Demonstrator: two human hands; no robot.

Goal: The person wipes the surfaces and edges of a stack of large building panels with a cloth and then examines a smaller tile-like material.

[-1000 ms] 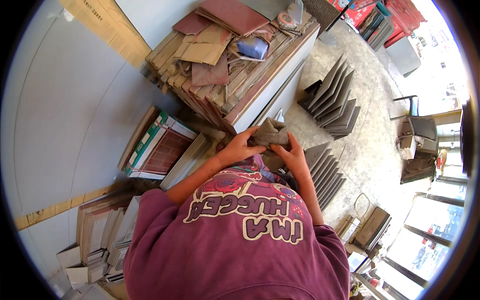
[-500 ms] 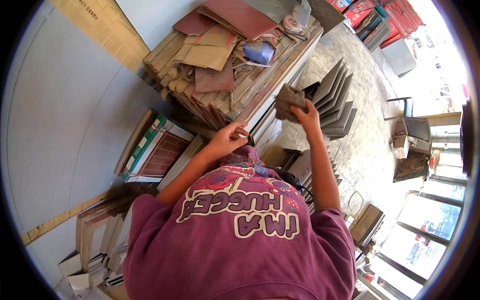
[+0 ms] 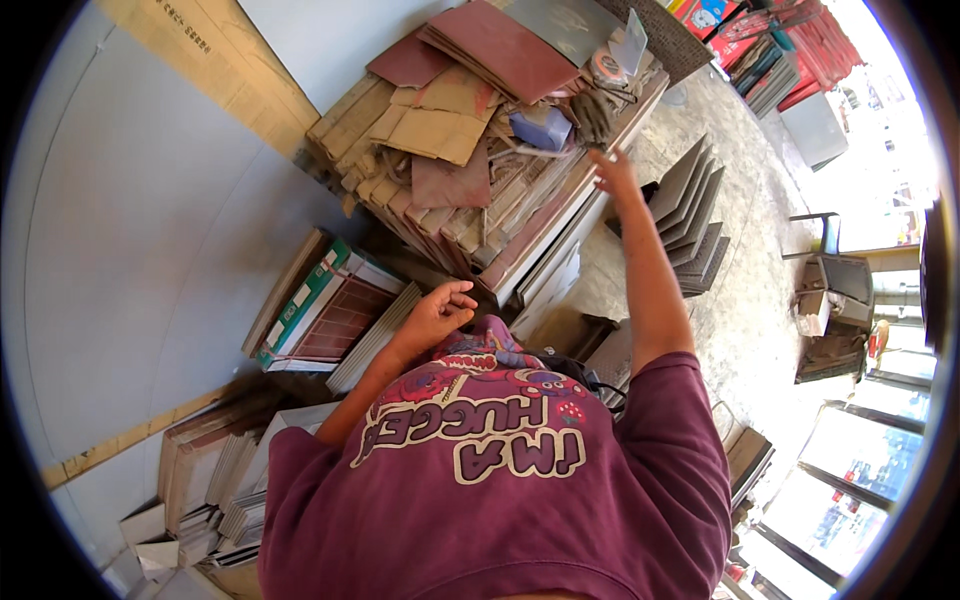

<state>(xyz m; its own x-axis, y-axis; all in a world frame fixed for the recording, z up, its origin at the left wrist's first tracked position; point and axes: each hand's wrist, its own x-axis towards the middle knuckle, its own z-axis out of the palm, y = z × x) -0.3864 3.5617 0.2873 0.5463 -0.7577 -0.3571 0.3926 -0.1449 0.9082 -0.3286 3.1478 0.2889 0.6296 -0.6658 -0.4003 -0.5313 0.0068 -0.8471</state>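
My right hand point(image 3: 615, 172) reaches out to the right edge of a stacked pile of boxed tiles point(image 3: 440, 210). Its fingers are apart and hold nothing. Just beyond the fingertips a crumpled grey-brown rag point(image 3: 592, 117) lies on the pile, next to a blue-violet object point(image 3: 541, 128) whose kind I cannot tell. My left hand point(image 3: 445, 308) hovers in front of my belly, near the pile's front corner, with loosely bent fingers and nothing in it. On top of the pile are dark red tiles point(image 3: 500, 50), torn cardboard point(image 3: 432, 125) and a roll of tape point(image 3: 607, 66).
Grey tiles point(image 3: 688, 205) stand in a row on the floor right of the pile. To the left, a green-edged box of brick-patterned tiles point(image 3: 335, 310) leans near a grey panel point(image 3: 150, 200). A chair point(image 3: 842, 275) stands at the far right.
My right hand has moved forward to the pile and let go of the rag, which now lies on top. My left hand has drawn back slightly from the pile's corner.
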